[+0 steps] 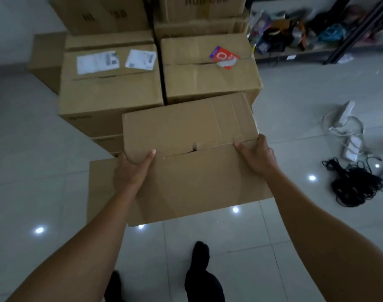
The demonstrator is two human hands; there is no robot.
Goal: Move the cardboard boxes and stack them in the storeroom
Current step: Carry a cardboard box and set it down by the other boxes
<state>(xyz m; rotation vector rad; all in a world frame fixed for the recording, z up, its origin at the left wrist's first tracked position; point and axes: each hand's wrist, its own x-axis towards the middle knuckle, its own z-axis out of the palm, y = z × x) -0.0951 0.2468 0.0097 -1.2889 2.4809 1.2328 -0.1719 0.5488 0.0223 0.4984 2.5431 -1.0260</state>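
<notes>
You hold the cardboard box (186, 162) off the floor (33, 171) in front of you, slightly tilted, its top seam facing up. Your left hand (131, 171) grips the box's left end, thumb flat on the top flap and fingers curled round the edge, out of sight. Your right hand (257, 155) grips the right end the same way, thumb along the seam. Straight ahead, just behind the box's far edge, two stacks stand side by side. The left stack (110, 90) carries white labels (98, 62) on top, and the right stack (208, 77) a torn red sticker (224, 56). Taller boxes (103, 14) rise behind them. A low box (99, 186) sits beneath the held box's left end. On the floor to your right lie tangled black cables (356, 188) and white power strips (349, 144), with a cluttered low shelf (306, 53) beyond.
</notes>
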